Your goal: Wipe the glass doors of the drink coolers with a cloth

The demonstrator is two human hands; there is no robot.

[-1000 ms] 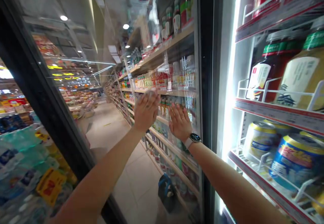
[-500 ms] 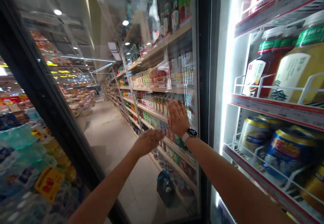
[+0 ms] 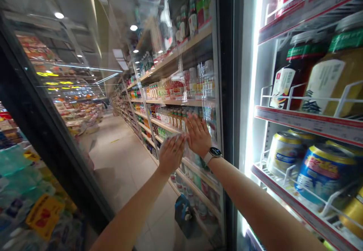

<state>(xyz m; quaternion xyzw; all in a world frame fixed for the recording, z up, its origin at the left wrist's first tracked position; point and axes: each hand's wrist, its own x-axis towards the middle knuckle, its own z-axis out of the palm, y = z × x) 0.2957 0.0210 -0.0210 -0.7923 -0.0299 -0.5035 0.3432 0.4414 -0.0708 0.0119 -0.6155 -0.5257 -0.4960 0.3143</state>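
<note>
A glass cooler door [image 3: 113, 168] with a black frame stands swung out ahead of me. My right hand [image 3: 197, 134], with a watch [image 3: 214, 152] on its wrist, lies against the glass with its fingers spread. Just to its left, my left hand [image 3: 171, 153] is also up at the glass, fingers stretched out, its fingertips close to the right hand. Neither hand holds anything. Shelves of bottles [image 3: 177, 118] show in the glass behind the hands.
On the right, the lit cooler holds bottles [image 3: 326, 69] and cans [image 3: 320, 171] behind white wire rails. Low in the glass is a dark bag [image 3: 184, 215]. Wrapped goods with a yellow sign [image 3: 44, 215] lie at the lower left.
My left hand has risen and turned more upright, coming flat toward the glass beside my right hand. My right hand stays at the glass. The view has shifted slightly.
</note>
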